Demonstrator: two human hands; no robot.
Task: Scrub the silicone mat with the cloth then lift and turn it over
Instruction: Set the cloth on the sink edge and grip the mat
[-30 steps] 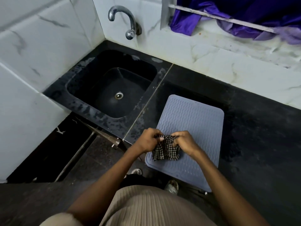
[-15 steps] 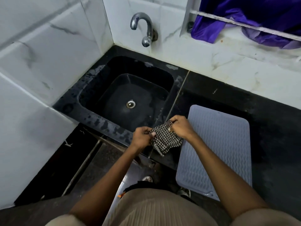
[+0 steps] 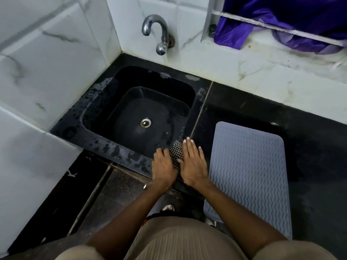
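The cloth (image 3: pixel 176 153), a small black-and-white checked rag, lies bunched on the front right corner of the sink (image 3: pixel 120 154) rim, pressed between two hands. The right hand (image 3: pixel 192 162) lies flat over its right part, fingers (image 3: pixel 188 145) straight and together, tips reaching toward the seam in the worktop (image 3: pixel 309 139). The left hand (image 3: pixel 163 167) rests palm down on the cloth's left edge, its fingers bent a little over the rim toward the basin; whether they grip the cloth cannot be told. Only a narrow strip of cloth shows between the two hands.

The mat (image 3: pixel 249 171), grey-blue with a wavy ribbed face, lies flat on the black worktop just right of the right hand, apart from it and from the cloth. Its near end overhangs the worktop's front edge. Neither hand touches it.

The sink is black, wet in patches along the rim, with a metal drain (image 3: pixel 145 122) in the middle of the basin. A curved chrome tap (image 3: pixel 159 34) comes out of the white marbled tiles behind it. On the sill at upper right lies purple fabric (image 3: pixel 281 21) behind a thin metal bar (image 3: pixel 277 28). A ribbed beige garment (image 3: pixel 180 241) fills the bottom of the view.
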